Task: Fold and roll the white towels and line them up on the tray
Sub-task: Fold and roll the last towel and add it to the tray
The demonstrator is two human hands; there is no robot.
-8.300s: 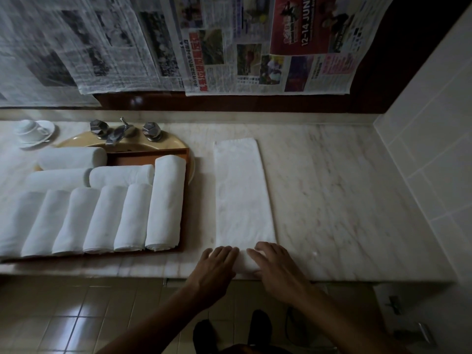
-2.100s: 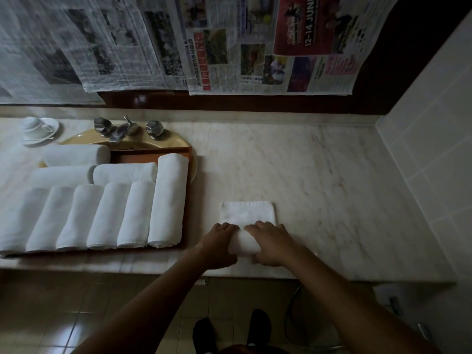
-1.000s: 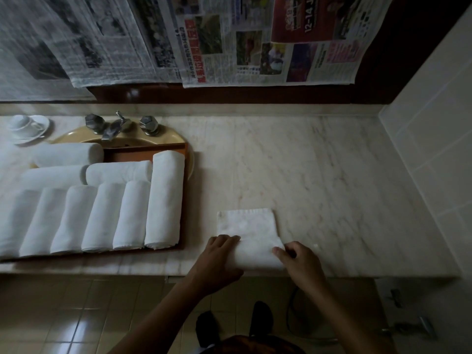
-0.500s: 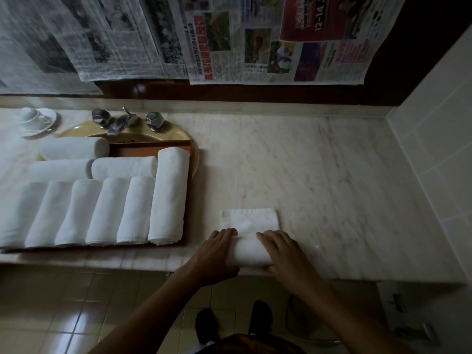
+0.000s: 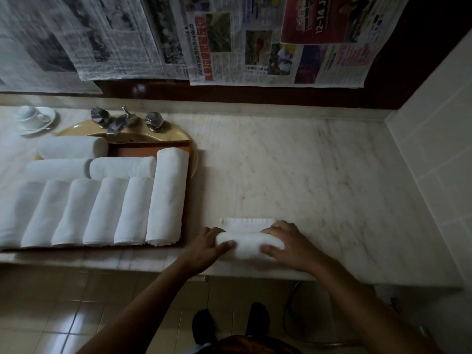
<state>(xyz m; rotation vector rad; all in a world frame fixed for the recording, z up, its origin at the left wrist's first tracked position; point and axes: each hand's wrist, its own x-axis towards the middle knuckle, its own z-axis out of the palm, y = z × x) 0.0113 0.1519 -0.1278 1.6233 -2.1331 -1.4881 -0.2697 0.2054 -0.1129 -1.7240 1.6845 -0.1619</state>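
White terry towel (image 5: 249, 246), lower centre on the pale marble tabletop (image 5: 306, 175), is rolled further than a moment ago; only a short flap remains. Left hand (image 5: 207, 249) and right hand (image 5: 290, 247) curl their fingers (image 5: 279, 226) round it, so the move to the brown wooden tray (image 5: 150, 150) at left looks close.

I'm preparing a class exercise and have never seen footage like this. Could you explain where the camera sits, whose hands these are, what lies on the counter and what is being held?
There is no machine here. A person works with bare hands, and a single camera worn on their head looks forward and down.

The left hand and right hand each grip one end of a white towel. It is almost fully rolled, with only a short flat strip unrolled beyond the roll. It lies near the front edge of a marble counter.

To the left, a wooden tray holds rows of rolled towels. Behind the tray are a sink and a cup and saucer. Newspaper hangs on the wall.
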